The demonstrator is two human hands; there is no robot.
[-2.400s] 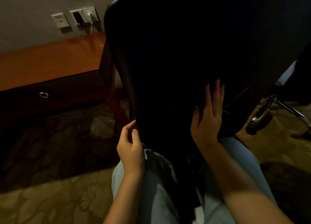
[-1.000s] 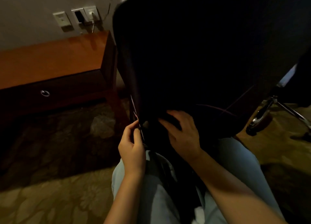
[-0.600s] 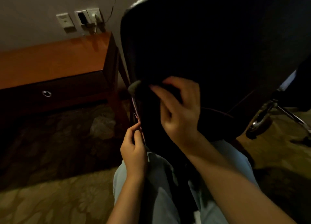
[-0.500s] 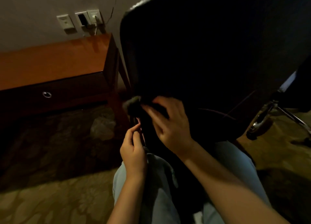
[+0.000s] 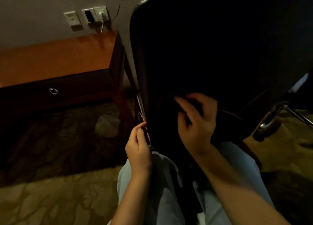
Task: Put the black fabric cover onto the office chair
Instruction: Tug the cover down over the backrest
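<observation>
Dim carpet (image 5: pixel 50 199), hands pinching cover (image 5: pixel 211 55)

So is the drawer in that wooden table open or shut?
Shut. The drawer front sits flush under the wooden table top, ring pull on its face.

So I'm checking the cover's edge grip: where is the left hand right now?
In the head view the left hand sits low centre, pinching the black fabric cover at its left edge, left of the right hand.

Your shot was dim and warm-toned. The office chair (image 5: pixel 220 47) read as a near-featureless black mass, its detail lost in shadow. A soft sheen lay on the wooden table (image 5: pixel 55 60). Your hands looked slightly blurred, and the edges bowed from the wide lens.
</observation>
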